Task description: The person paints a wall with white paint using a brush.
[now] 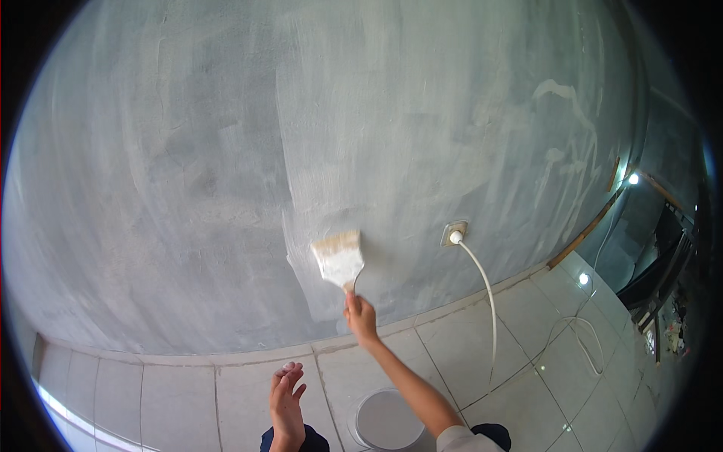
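Observation:
My right hand [360, 321] grips the handle of a wide flat paintbrush [342, 261]. White paint coats the brush's ferrule area, and its tan bristle end points up at the wall [226, 169]. Whether the bristle tips touch the wall is hard to tell. Light, streaky paint covers the wall unevenly over a grey surface, with a sharp lighter edge just left of the brush. Low in front of me, my left hand [288, 404] is raised with bent fingers, holding nothing. A round bucket [390, 421] of whitish paint stands on the floor below my right forearm, partly covered by it.
Right of the brush, a white plug sits in a wall socket [454, 233]; its cord [490, 299] hangs to the tiled floor [265, 384]. More cable [590, 350] loops farther right. Wooden strips [587, 231], lit bulbs [633, 179] and a dark frame [666, 265] stand at the far right.

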`<state>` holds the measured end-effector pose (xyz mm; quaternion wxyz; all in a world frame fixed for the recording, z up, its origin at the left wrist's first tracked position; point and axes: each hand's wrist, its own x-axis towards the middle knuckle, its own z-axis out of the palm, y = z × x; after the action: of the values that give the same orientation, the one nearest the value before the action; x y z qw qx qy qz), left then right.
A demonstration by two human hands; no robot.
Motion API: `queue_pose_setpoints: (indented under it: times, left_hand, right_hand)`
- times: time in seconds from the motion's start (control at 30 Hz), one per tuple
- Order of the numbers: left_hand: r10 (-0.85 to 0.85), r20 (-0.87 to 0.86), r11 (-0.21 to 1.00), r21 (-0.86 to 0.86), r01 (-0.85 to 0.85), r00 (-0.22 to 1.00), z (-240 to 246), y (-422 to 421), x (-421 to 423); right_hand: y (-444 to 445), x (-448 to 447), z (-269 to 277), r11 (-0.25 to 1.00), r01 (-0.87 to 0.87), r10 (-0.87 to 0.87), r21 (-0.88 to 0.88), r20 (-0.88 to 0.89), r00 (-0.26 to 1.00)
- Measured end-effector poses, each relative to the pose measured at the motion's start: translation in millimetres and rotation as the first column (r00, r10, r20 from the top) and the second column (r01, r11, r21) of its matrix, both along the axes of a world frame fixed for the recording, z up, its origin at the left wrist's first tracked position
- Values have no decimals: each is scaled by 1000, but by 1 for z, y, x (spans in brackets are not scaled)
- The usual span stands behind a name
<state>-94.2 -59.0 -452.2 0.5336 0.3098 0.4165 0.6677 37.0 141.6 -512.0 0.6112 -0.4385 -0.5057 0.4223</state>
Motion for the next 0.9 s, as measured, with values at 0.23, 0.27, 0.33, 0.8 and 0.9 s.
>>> queue_pose_setpoints:
  times: [0.23,0.27,0.33,0.8,0.9]
  left_hand:
    - [48,-12,999,-19,-48,999,-3,-1,-8]
    - [58,-13,998,-16,-58,998,-4,-2,-9]
    - [26,-2,1000,-15,-26,1000,-4,-1,-6]
    - [19,24,1000,-7,-19,1000,-6,3,-13]
    - [5,39,1000,-8,-5,999,-4,3,-11]
  right_hand:
    - [-55,-27,-128,725,-197,110,-659,-172,979]
    - [-54,-32,-129,726,-206,121,-657,-173,978]
    - [-47,-38,-133,651,-143,25,-746,-168,986]
    - [-25,-33,1,801,-321,184,-505,-302,935]
    - [-61,-20,30,858,-367,259,-360,-313,914]
